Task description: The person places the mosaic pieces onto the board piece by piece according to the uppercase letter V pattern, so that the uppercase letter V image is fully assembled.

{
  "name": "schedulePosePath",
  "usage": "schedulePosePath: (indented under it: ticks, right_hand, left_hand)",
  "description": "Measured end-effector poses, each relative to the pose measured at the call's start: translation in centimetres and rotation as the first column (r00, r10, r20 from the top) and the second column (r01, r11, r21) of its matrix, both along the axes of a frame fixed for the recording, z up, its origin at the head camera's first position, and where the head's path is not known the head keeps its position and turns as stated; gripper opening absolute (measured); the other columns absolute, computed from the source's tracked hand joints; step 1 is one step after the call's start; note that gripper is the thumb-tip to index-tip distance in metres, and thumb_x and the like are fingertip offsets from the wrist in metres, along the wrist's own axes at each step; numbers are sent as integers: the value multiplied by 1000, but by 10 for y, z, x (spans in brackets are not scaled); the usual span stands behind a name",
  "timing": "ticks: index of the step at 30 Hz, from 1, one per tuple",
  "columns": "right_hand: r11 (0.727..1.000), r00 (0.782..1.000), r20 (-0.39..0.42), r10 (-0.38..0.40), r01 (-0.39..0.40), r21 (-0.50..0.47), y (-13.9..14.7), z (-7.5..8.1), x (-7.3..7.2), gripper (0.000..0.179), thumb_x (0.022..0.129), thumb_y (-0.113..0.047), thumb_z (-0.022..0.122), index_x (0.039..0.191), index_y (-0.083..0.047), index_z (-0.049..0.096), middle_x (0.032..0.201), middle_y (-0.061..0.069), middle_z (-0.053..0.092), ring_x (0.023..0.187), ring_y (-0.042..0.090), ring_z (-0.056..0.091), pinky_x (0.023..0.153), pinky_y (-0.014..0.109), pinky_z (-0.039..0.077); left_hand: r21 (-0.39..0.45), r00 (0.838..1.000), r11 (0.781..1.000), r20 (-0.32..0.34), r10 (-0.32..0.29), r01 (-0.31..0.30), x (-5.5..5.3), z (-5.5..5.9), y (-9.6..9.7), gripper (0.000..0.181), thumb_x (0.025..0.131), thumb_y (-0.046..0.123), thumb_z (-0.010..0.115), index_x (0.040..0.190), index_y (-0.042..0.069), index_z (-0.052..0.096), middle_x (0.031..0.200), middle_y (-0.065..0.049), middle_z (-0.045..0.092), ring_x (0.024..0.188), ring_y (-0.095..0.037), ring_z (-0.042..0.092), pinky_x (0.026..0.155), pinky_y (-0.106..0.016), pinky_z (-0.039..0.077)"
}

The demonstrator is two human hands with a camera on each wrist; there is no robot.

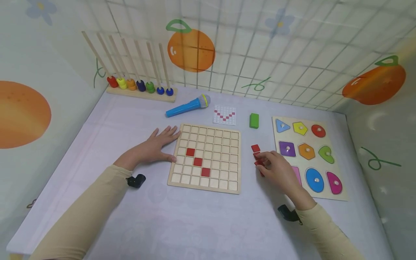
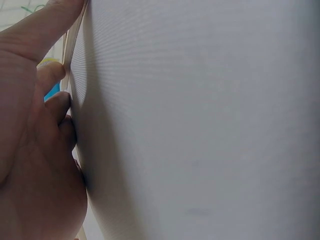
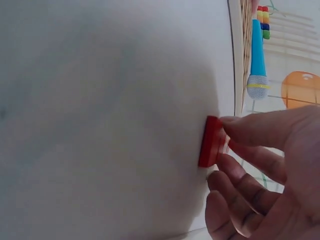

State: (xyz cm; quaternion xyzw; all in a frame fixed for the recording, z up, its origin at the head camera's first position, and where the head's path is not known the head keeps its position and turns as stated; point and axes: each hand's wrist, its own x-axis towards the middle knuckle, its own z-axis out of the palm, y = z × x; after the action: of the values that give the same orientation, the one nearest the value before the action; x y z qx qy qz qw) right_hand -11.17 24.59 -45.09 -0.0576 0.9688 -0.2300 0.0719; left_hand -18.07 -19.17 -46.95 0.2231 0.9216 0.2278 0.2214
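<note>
A wooden grid board (image 1: 208,189) lies mid-table, with three red square tiles (image 1: 198,161) set diagonally in its cells. My left hand (image 1: 151,148) is spread flat on the table, its thumb and fingertips touching the board's left edge. In the left wrist view, the left hand (image 2: 37,130) lies low along the white tabletop. Right of the board, my right hand (image 1: 276,168) is over a short column of loose red tiles (image 1: 255,148). Its thumb and fingers pinch a red tile (image 3: 210,142) in the right wrist view; fingers partly hide the other tiles.
Behind the board lie a pattern card (image 1: 224,115), a blue toy microphone (image 1: 186,107) and a green block (image 1: 254,121). A shape puzzle board (image 1: 312,169) is close to the right hand. A rod stacker with coloured beads (image 1: 141,94) stands at back left.
</note>
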Motion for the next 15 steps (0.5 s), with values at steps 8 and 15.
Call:
schedulePosePath:
  ticks: [8, 15]
  right_hand:
    - [1000, 1000, 9, 11, -11, -4, 0, -2, 0, 36, 89, -10, 77, 124, -8, 70, 107, 12, 65, 96, 28, 61, 82, 44, 59]
    - [999, 999, 24, 29, -28, -33, -8, -2, -1, 33, 91, -12, 77, 123, -10, 71, 111, 11, 65, 97, 28, 65, 86, 45, 60]
  left_hand:
    - [2, 1000, 1000, 0, -8, 8, -1, 0, 0, 109, 83, 60, 76, 164, 18, 17, 172, -5, 2, 157, -27, -9, 124, -50, -14]
    - [3, 1000, 1000, -6, -13, 13, 1, 3, 0, 109, 83, 56, 78, 164, 17, 17, 171, -7, 3, 157, -28, -9, 123, -52, -13]
